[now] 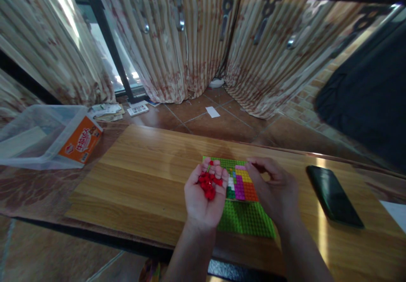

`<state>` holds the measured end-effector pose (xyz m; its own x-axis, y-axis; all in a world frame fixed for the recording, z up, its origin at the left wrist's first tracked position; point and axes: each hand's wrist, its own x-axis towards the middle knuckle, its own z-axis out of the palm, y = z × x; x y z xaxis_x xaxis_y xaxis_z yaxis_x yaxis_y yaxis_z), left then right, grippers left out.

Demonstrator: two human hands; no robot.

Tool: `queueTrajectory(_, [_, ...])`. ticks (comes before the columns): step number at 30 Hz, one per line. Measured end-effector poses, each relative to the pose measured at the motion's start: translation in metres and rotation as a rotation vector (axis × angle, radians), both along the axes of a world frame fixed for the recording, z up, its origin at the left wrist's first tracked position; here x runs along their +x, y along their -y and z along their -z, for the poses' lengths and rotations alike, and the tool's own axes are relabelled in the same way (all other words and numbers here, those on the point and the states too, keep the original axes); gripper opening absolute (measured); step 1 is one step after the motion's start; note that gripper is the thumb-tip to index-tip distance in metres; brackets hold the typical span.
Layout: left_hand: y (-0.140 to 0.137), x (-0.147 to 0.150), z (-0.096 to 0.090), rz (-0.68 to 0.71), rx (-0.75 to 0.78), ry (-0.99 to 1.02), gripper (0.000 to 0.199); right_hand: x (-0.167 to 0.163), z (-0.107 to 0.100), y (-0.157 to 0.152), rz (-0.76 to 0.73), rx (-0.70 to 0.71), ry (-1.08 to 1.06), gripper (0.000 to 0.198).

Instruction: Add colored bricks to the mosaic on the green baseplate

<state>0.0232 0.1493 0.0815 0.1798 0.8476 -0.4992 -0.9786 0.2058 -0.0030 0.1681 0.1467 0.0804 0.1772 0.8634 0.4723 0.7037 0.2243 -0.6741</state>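
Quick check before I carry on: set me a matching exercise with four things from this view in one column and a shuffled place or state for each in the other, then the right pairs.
Things
1. Red pieces
2. Green baseplate
3. Dark phone
4. Clear plastic box

Places and states
A. Bears an orange label
B. Flat on the wooden board, to the right of the right hand
C. Lying in the upturned palm of the left hand
D. Partly covered by multicoloured bricks

Right pairs
1-C, 2-D, 3-B, 4-A
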Motion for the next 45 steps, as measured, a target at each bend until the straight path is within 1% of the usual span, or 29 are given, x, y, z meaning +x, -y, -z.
queueTrajectory(5, [0.000,0.000,-0.002,0.012,-0.005,-0.005,0.023,-0.001,0.001,0.001,-0.023,-0.033,-0.008,0.015])
queueTrajectory(9, [0.001,-0.001,-0.002,0.014,0.004,0.003,0.026,0.000,0.002,0.000,-0.033,-0.019,0.012,0.016])
queueTrajectory(15, [0.001,-0.002,-0.001,0.003,0.011,0.002,0.027,0.000,0.015,-0.009,-0.128,0.026,0.055,0.010])
queueTrajectory(20, [-0.001,-0.003,0.002,-0.014,0.010,0.004,0.025,-0.003,0.023,-0.015,-0.118,-0.042,0.114,0.012])
queueTrajectory(27, [-0.001,-0.003,0.003,-0.009,0.013,-0.019,0.025,-0.003,0.023,-0.019,-0.124,-0.101,0.161,0.014])
queueTrajectory(32, [-0.001,-0.004,0.001,-0.006,0.011,-0.039,0.025,-0.003,0.022,-0.019,-0.145,-0.153,0.113,0.013])
queueTrajectory(36, [0.000,-0.005,-0.001,-0.005,0.020,-0.035,0.026,-0.003,0.023,-0.020,-0.161,-0.228,0.038,0.015])
queueTrajectory(39, [0.000,-0.005,-0.002,0.001,0.042,-0.027,0.026,-0.002,0.024,-0.021,-0.165,-0.272,0.008,0.017])
queueTrajectory(45, [0.002,-0.005,-0.005,0.019,0.101,-0.027,0.026,0.000,0.026,-0.023,-0.175,-0.312,-0.042,0.018])
